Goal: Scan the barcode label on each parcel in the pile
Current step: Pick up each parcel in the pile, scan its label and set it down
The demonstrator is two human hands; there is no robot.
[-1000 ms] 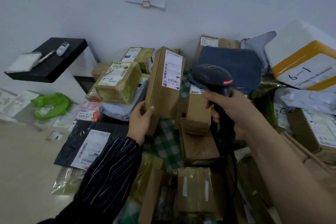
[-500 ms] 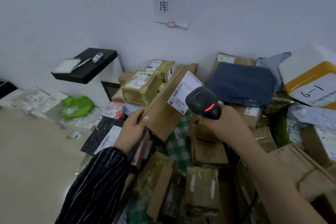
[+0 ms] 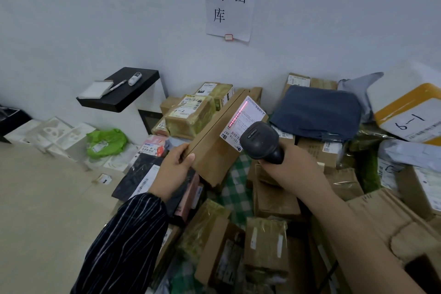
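1. Head view, hands: your left hand [image 3: 175,169], in a dark striped sleeve [image 3: 124,241], gripped the near end of a long brown parcel [image 3: 214,150]. The thumb lay on top and the fingers curled under the edge, so the parcel was tilted with its far end higher.
2. Your right hand [image 3: 293,169], arm bare, was wrapped round the handle of a black scanner [image 3: 259,141]. Its head pointed at the parcel's white barcode label [image 3: 248,117].
3. A red scan line [image 3: 238,114] lay along the bars at the label's left edge. The scanner's head sat just in front of the label's lower corner and hid part of it.
4. The held parcel hung above a green checked cloth [image 3: 236,188], with the rest of the pile heaped around it against the white wall [image 3: 95,19].
5. A black shelf [image 3: 133,100] on the left carried three things: one white pad [image 3: 95,89], one pen [image 3: 117,85] and one small white device [image 3: 134,78].
6. Near the held parcel you had:
   - one blue mailer [image 3: 317,112] to its right
   - one yellow-edged parcel [image 3: 410,117] with handwritten marks at the far right
   - one tape-wrapped box [image 3: 191,117] just to its left
   - one black mailer [image 3: 140,176] below your left hand
   - one green bag [image 3: 106,142] further left
7. The brown cartons overlapped too much to count.
8. One paper sign [image 3: 230,0] with five large characters hung on the wall above the pile.
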